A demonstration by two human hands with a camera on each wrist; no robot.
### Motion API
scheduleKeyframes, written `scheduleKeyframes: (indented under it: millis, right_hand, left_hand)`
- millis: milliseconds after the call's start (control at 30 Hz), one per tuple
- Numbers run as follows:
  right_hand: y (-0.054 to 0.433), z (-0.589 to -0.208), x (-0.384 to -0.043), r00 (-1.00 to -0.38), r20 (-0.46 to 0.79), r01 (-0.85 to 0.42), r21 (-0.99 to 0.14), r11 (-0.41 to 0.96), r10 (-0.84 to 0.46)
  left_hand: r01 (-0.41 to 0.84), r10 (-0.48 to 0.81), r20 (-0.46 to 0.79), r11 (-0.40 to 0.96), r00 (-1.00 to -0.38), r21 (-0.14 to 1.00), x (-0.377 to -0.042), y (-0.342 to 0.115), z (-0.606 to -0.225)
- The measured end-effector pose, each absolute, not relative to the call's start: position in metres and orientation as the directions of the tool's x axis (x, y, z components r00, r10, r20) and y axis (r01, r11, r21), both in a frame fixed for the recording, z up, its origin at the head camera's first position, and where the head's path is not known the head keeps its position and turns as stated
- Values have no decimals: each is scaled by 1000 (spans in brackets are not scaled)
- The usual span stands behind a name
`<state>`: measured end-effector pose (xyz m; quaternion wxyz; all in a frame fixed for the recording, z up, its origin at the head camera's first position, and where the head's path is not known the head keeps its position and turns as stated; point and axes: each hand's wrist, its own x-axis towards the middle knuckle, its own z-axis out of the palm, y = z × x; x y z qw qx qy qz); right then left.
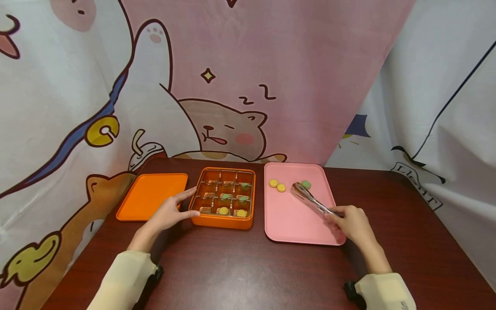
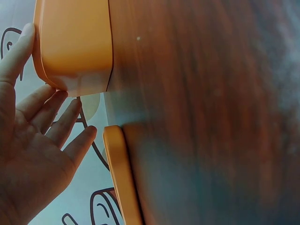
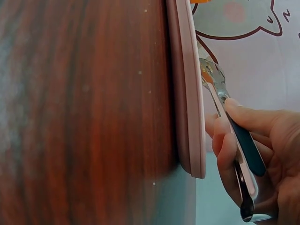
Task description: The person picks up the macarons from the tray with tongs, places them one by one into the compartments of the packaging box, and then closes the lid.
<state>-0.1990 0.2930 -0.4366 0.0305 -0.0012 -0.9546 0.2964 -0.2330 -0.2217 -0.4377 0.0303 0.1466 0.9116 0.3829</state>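
My left hand (image 1: 168, 214) rests against the left side of an orange box (image 1: 222, 222), thumb at its near left corner, fingers spread and fairly straight. Clear dividers split the box into three rows of compartments. Two yellow round pieces (image 1: 223, 211) sit in the front row, middle and right; green pieces (image 1: 225, 196) lie in the middle row, middle and right, and at the back right. My right hand (image 1: 354, 221) grips metal tongs (image 1: 310, 199) with dark handle pads (image 3: 249, 151). The tongs' tips are over the pink tray (image 1: 290, 226), close to a green round piece (image 1: 306, 184).
Two more yellow pieces (image 1: 277, 185) lie at the tray's back left. A flat orange lid (image 1: 153, 193) lies left of the box. Behind the dark wooden table (image 1: 232, 267) hangs a cartoon-printed curtain (image 1: 310, 86).
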Motion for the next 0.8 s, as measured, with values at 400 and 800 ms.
scheduleKeyframes:
  millis: [400, 800]
  right_hand:
    - [286, -430, -200, -994, 107, -35, -561, 827, 31]
    - [273, -424, -203, -990, 141, -63, -575, 816, 23]
  left_hand:
    - [240, 287, 52, 671, -956, 702, -234, -222, -439]
    - [239, 284, 53, 678, -957, 695, -233, -223, -439]
